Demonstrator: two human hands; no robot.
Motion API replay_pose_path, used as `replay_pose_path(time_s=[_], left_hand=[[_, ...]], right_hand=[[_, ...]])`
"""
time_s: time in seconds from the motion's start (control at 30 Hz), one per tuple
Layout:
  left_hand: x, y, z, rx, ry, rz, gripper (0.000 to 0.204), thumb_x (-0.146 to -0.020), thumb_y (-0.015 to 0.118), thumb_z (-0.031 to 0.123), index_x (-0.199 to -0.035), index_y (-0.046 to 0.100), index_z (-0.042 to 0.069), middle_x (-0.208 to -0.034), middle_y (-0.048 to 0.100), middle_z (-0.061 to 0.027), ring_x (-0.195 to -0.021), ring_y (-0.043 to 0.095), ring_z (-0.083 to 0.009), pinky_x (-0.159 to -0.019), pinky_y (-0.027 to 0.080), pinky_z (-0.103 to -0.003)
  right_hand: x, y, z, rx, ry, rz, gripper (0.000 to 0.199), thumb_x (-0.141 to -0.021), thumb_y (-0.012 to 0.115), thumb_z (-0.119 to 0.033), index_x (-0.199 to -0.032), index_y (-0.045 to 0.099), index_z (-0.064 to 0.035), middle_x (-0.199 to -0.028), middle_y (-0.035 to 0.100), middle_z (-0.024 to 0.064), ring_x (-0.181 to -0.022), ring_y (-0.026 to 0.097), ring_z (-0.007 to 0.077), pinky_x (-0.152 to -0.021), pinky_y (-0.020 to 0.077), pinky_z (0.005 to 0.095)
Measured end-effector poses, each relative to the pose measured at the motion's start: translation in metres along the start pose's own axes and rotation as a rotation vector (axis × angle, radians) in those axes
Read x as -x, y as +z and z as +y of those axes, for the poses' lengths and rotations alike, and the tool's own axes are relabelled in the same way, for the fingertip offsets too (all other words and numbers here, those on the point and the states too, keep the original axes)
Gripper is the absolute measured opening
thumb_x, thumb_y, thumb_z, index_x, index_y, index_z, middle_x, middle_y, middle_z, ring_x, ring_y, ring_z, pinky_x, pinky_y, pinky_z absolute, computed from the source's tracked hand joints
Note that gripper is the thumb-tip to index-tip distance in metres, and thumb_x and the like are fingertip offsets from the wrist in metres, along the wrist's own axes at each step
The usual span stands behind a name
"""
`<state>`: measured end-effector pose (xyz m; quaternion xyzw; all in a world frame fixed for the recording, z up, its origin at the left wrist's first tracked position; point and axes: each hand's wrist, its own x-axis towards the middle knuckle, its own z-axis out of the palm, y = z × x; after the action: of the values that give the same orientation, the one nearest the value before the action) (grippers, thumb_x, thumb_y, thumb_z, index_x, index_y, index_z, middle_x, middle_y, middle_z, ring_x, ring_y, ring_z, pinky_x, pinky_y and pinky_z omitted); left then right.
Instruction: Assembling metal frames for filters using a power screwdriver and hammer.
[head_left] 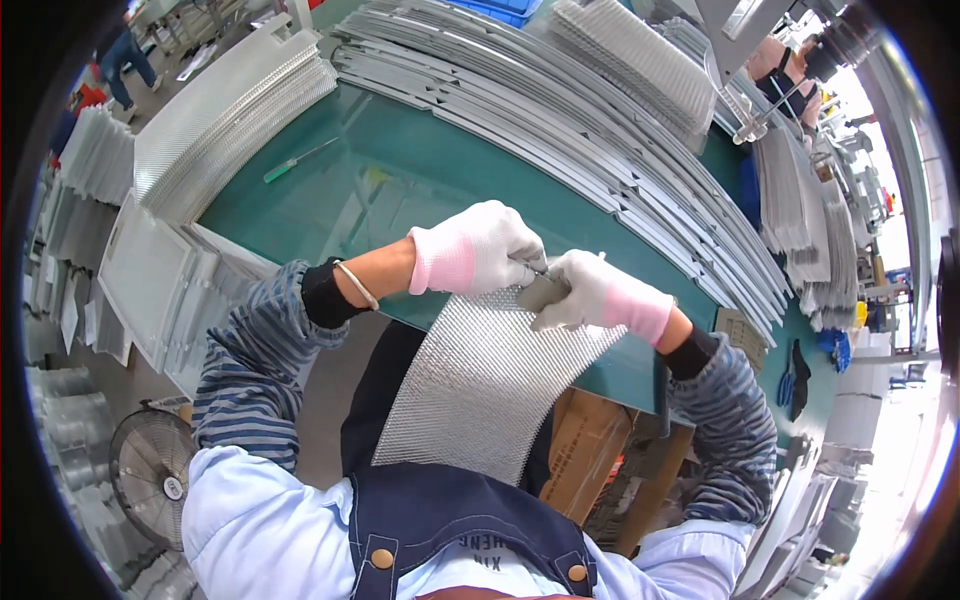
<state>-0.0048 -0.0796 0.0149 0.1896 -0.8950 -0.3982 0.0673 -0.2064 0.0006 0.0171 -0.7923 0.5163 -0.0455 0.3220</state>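
Note:
A silvery metal mesh sheet (480, 375) hangs in a curve from the bench edge down over my lap. Its far edge lies beneath both hands. My left hand (487, 248), in a white and pink glove, is closed in a pinch just above that edge; a small dark bit shows at its fingertips, too small to name. Close beside it, my right hand (603, 293) wears a matching glove with grey fingertips. Its fingers and thumb are closed on the sheet's far edge, nearly touching the left fingertips.
The green bench top (400, 150) carries a green-handled screwdriver (300, 160). Long metal strips (530, 120) lie stacked along its far side. Mesh panels (230, 110) are piled at the left. Pliers (787, 378) lie at the right; a fan (155, 475) and cardboard box (585, 450) stand below.

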Motion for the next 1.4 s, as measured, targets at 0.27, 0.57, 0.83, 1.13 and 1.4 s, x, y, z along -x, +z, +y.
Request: replay_pose_path(time_s=[0.27, 0.57, 0.83, 1.13, 1.4], left_hand=[[0.009, -0.007, -0.008, 0.113, 0.013, 0.033, 0.018, -0.081, 0.069, 0.009, -0.095, 0.071, -0.001, -0.079, 0.071, -0.0147, -0.072, 0.069, -0.0233, -0.069, 0.054, -0.030], [0.027, -0.039, -0.021, 0.480, -0.006, 0.291, 0.078, -0.085, 0.070, 0.028, -0.144, 0.030, -0.004, -0.123, 0.060, -0.0190, -0.107, 0.061, -0.0224, -0.090, 0.052, -0.034], [0.072, 0.049, -0.026, 0.982, -0.156, 0.580, 0.023, -0.093, 0.065, 0.016, -0.101, 0.068, -0.005, -0.083, 0.067, -0.0001, -0.075, 0.057, -0.0051, -0.068, 0.047, -0.020], [0.071, 0.041, -0.005, 0.766, -0.091, 0.622, 0.023, -0.091, 0.063, 0.008, -0.109, 0.066, -0.006, -0.069, 0.056, 0.0047, -0.063, 0.045, 0.0003, -0.055, 0.037, -0.018], [0.061, 0.040, -0.002, 0.864, 0.020, 0.613, 0.031, -0.089, 0.062, 0.003, -0.119, 0.060, -0.007, -0.088, 0.066, -0.0026, -0.079, 0.060, -0.0056, -0.072, 0.049, -0.021]], right_hand=[[-0.013, 0.003, -0.019, -0.473, 0.313, -0.221, 0.033, -0.076, 0.076, -0.014, -0.104, 0.071, 0.0020, -0.080, 0.070, 0.0047, -0.069, 0.063, 0.0105, -0.065, 0.0529, 0.0252], [-0.003, -0.011, -0.019, -0.354, 0.097, -0.138, 0.049, -0.077, 0.075, -0.013, -0.121, 0.061, 0.0035, -0.092, 0.070, 0.0087, -0.081, 0.064, 0.0135, -0.074, 0.0530, 0.0258], [0.004, -0.082, 0.089, 0.252, 0.461, 0.447, 0.030, -0.082, 0.066, -0.022, -0.097, 0.065, 0.0034, -0.095, 0.068, 0.0194, -0.085, 0.066, 0.0316, -0.077, 0.0542, 0.0384], [0.068, -0.017, 0.222, 0.469, 0.564, 0.860, 0.036, -0.072, 0.068, -0.011, -0.106, 0.056, -0.0058, -0.111, 0.056, 0.0207, -0.100, 0.057, 0.0402, -0.083, 0.0487, 0.0473], [0.062, -0.053, 0.236, 0.593, 0.532, 0.669, 0.033, -0.065, 0.076, -0.016, -0.092, 0.059, -0.0073, -0.099, 0.060, 0.0144, -0.099, 0.058, 0.0343, -0.082, 0.0491, 0.0439]])
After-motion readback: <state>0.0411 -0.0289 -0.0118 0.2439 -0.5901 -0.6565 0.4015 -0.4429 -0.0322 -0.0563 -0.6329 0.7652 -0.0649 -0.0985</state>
